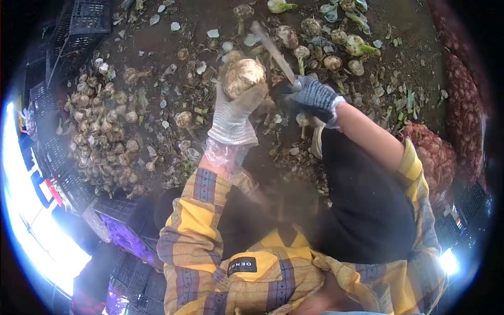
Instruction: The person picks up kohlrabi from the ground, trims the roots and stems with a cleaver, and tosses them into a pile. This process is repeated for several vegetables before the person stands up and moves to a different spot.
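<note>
My left hand (234,116), in a whitish knitted glove with a clear plastic cuff, is closed around a large pale garlic bulb (244,79) and holds it up above the ground. Its roots and underside are partly hidden by the fingers. My right hand (314,97), in a dark grey striped glove, grips a knife (275,52). The blade points up and to the left, slightly blurred, just right of the bulb and apart from it. Most of the handle is hidden in the fist.
A heap of garlic bulbs (107,131) lies at the left. Loose bulbs (311,27), stem cuttings and peel cover the soil ahead. Red mesh sacks (429,157) stand at the right. Black plastic crates (90,17) line the left side. My bent leg (362,205) is below my right arm.
</note>
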Available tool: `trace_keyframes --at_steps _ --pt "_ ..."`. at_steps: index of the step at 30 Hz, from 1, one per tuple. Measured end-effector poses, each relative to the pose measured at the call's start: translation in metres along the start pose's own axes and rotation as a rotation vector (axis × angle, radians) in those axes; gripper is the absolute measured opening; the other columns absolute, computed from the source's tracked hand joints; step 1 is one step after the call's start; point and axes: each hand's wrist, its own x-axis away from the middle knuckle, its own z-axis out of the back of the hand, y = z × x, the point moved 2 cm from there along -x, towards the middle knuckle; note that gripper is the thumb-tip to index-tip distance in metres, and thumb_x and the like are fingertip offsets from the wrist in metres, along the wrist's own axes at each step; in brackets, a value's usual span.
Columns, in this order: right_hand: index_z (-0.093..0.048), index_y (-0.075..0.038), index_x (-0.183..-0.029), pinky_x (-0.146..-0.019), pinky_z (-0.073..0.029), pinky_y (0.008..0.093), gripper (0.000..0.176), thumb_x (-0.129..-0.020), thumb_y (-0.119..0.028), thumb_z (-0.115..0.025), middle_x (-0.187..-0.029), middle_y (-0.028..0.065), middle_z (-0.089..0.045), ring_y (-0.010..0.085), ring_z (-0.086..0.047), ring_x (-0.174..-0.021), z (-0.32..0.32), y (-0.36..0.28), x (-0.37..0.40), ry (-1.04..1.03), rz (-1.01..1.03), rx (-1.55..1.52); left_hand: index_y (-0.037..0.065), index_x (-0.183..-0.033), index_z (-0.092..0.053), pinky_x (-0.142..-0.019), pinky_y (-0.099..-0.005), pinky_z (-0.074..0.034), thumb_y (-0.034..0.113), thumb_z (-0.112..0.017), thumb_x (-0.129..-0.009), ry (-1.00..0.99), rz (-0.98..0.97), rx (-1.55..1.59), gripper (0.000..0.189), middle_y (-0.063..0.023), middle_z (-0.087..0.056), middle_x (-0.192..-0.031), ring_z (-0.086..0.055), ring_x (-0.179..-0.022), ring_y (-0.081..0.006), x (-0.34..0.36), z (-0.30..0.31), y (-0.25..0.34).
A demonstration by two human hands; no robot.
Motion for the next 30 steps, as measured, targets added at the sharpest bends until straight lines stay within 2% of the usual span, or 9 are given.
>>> trace_keyframes --at_steps 3,7,12,14,21,22,25,28,30 --pt "-0.060 0.000 -0.092 -0.062 -0.049 0.0318 0.042 -0.075 -0.037 -0.069 -0.069 0.0103 -0.063 0.0188 -0.059 -0.062 0.003 0.008 0.008 0.347 0.218 -0.031 0.004 -0.126 -0.031 -0.080 -0.0312 -0.054 -0.004 -0.078 -0.063 0.107 -0.057 -0.131 0.079 -0.0115 -0.053 -0.107 -0.059 -0.093 -0.0193 0.006 -0.005 -0.002" --pt "-0.061 0.000 -0.088 -0.061 -0.047 0.0301 0.044 -0.071 -0.040 -0.071 -0.066 0.0108 -0.061 0.0148 -0.057 -0.062 0.017 -0.013 0.034 0.283 0.206 0.137 0.004 -0.124 -0.030 -0.083 -0.0296 -0.052 -0.002 -0.079 -0.062 0.045 -0.061 -0.276 0.080 -0.0115 -0.049 -0.113 -0.055 -0.101 -0.0193 0.006 0.006 -0.009" --pt "-0.061 -0.002 -0.080 -0.060 -0.048 0.0398 0.032 -0.058 -0.023 -0.070 -0.066 0.0156 -0.058 0.0345 -0.058 -0.063 0.018 -0.013 0.037 0.426 0.445 0.476 0.005 -0.120 -0.039 -0.083 -0.0289 -0.050 0.005 -0.084 -0.057 -0.064 -0.039 -0.328 0.078 -0.0094 -0.053 -0.113 -0.056 -0.099 -0.0167 0.005 -0.002 -0.003" --pt "-0.062 -0.003 -0.079 -0.063 -0.050 0.0401 0.031 -0.061 -0.028 -0.068 -0.070 0.0172 -0.061 0.0335 -0.061 -0.066 0.018 -0.011 0.038 0.345 0.414 0.490 0.007 -0.117 -0.045 -0.085 -0.0293 -0.050 0.006 -0.078 -0.065 -0.127 -0.063 -0.480 0.061 -0.0110 -0.054 -0.113 -0.057 -0.097 -0.0169 0.003 0.011 -0.006" --pt "-0.065 -0.004 -0.080 -0.066 -0.051 0.0404 0.038 -0.063 -0.037 -0.068 -0.071 0.0172 -0.062 0.0322 -0.063 -0.068 0.011 -0.028 0.046 0.105 0.422 0.634 0.008 -0.132 -0.032 -0.092 -0.0353 -0.048 0.012 -0.066 -0.081 -0.180 -0.122 -0.486 0.061 -0.0142 -0.048 -0.121 -0.053 -0.109 -0.0222 -0.006 0.032 -0.021" --pt "-0.065 -0.004 -0.080 -0.066 -0.051 0.0403 0.038 -0.063 -0.038 -0.067 -0.070 0.0171 -0.062 0.0322 -0.062 -0.068 0.009 -0.030 0.048 0.119 0.455 0.650 0.004 -0.132 -0.031 -0.093 -0.0361 -0.048 0.011 -0.067 -0.079 -0.166 -0.175 -0.638 0.064 -0.0163 -0.047 -0.122 -0.052 -0.110 -0.0245 -0.005 0.032 -0.020" --pt "-0.064 -0.004 -0.077 -0.063 -0.050 0.0398 0.038 -0.062 -0.038 -0.066 -0.068 0.0166 -0.061 0.0325 -0.062 -0.066 0.005 -0.034 0.049 0.079 0.473 0.685 0.002 -0.126 -0.038 -0.089 -0.0316 -0.049 0.008 -0.074 -0.072 -0.126 -0.044 -0.296 0.065 -0.0117 -0.053 -0.114 -0.056 -0.103 -0.0202 0.001 0.029 -0.019" --pt "-0.064 -0.005 -0.076 -0.059 -0.050 0.0396 0.038 -0.058 -0.037 -0.068 -0.068 0.0166 -0.061 0.0333 -0.061 -0.064 0.001 -0.041 0.051 -0.007 0.430 0.687 0.003 -0.126 -0.040 -0.089 -0.0321 -0.049 0.005 -0.075 -0.069 -0.097 -0.154 -0.252 0.067 -0.0111 -0.053 -0.115 -0.055 -0.105 -0.0198 0.007 0.017 -0.018" --pt "-0.063 -0.004 -0.076 -0.060 -0.050 0.0402 0.038 -0.058 -0.037 -0.068 -0.068 0.0164 -0.062 0.0335 -0.061 -0.064 -0.002 -0.034 0.045 0.012 0.412 0.699 0.001 -0.126 -0.039 -0.089 -0.0356 -0.050 0.006 -0.065 -0.078 -0.120 -0.050 -0.274 0.055 -0.0138 -0.051 -0.118 -0.056 -0.104 -0.0231 0.001 0.029 -0.021"
